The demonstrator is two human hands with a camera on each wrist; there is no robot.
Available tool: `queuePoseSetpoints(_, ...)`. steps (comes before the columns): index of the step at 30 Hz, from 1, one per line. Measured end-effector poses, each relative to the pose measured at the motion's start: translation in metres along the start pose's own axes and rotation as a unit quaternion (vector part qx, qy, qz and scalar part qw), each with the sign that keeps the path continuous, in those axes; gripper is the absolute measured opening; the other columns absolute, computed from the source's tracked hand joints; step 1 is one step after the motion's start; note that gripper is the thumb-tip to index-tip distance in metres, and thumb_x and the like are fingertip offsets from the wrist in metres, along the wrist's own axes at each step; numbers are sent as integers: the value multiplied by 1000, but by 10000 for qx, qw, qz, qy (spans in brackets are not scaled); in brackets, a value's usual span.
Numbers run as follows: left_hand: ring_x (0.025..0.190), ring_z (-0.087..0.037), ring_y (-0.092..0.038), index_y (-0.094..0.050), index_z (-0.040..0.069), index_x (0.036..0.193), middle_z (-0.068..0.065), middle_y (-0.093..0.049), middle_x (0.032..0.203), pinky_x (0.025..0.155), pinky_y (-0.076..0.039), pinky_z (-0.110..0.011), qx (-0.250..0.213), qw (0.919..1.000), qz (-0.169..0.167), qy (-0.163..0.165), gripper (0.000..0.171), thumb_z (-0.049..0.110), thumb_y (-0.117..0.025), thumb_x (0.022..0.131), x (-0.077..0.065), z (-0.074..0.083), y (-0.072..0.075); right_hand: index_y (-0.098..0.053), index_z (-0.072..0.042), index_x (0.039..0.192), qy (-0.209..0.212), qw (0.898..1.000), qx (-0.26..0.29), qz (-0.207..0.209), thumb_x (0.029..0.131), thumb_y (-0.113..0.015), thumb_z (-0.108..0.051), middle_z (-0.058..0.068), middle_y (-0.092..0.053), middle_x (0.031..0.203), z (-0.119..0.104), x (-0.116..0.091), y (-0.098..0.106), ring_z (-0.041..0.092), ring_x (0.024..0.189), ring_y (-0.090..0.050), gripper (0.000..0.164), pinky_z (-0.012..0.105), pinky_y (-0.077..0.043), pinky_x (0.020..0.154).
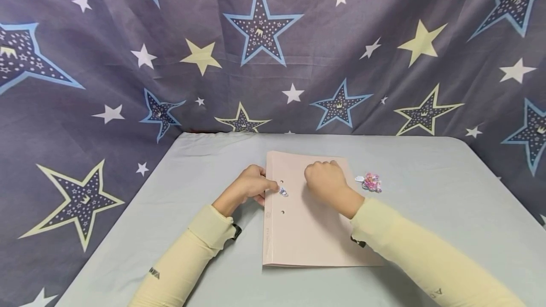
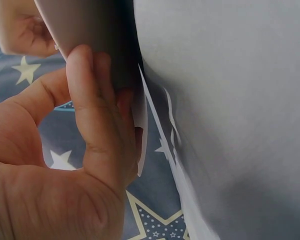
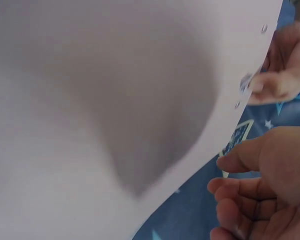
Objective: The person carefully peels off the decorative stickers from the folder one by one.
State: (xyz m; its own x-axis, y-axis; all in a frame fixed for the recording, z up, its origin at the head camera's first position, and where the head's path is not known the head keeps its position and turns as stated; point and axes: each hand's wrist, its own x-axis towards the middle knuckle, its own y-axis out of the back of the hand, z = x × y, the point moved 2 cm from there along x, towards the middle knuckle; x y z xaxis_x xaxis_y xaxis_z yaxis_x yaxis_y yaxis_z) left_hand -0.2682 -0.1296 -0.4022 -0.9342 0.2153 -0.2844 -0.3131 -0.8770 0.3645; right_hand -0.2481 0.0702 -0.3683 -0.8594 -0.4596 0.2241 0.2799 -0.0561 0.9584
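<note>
A pale pink folder [image 1: 315, 236] with two small round holes lies on the table. My left hand [image 1: 251, 184] grips its left edge, the thumb on top and the other fingers underneath. In the left wrist view those fingers [image 2: 90, 115] reach behind the raised edge. A small blue-and-white sticker [image 1: 283, 192] lies on the folder between the holes, right at the left thumb's tip. Over the folder's upper right part hovers my right hand [image 1: 328, 181]. Its fingers [image 3: 235, 210] are loosely curled in the right wrist view, with a gap to the thumb and nothing visible in them.
A small pile of pink and multicoloured stickers [image 1: 372, 182] lies right of the folder, with a white piece [image 1: 359, 179] beside it. A grey cloth covers the table [image 1: 448, 193]. Behind hangs a dark curtain [image 1: 307, 75] with stars.
</note>
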Motion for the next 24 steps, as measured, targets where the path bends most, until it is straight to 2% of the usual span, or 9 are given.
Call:
queuePoseSetpoints(9, 47, -21, -62, -55, -6, 93, -18, -66, 73, 44, -58, -34, -9, 9999, 90, 52, 32, 8, -75, 72, 1, -1, 0, -65, -5, 75, 594, 9970, -50, 497, 81, -63, -9, 6, -60, 65, -27, -6, 6, 20, 55, -55, 7, 34, -47, 54)
queuePoseSetpoints(13, 47, -21, -61, -55, -6, 93, -18, -66, 73, 45, -58, -34, -52, 9999, 85, 58, 32, 8, -75, 71, 1, -1, 0, -66, -6, 79, 960, 9942, 42, 486, 85, -66, -18, 5, -61, 69, -33, -6, 4, 20, 59, -56, 14, 32, -47, 55)
queuePoseSetpoints(19, 48, -22, -63, -56, -6, 94, -18, -66, 73, 45, -58, -34, -50, 10000, 42, 13, 30, 7, -73, 71, 1, -1, 0, -68, -7, 91, 1944, 9792, -1, 587, 90, -63, -23, 3, -65, 81, -41, -6, 0, 17, 71, -60, 17, 28, -49, 62)
queuePoseSetpoints(24, 50, -23, -64, -57, -5, 95, -18, -66, 75, 45, -58, -35, 18, 10000, 77, -3, 29, 4, -68, 70, 1, 0, 1, -69, -8, 96, 2272, 9703, -130, 818, 89, -65, -20, 1, -66, 87, -45, -8, -2, 16, 75, -60, 15, 27, -46, 63)
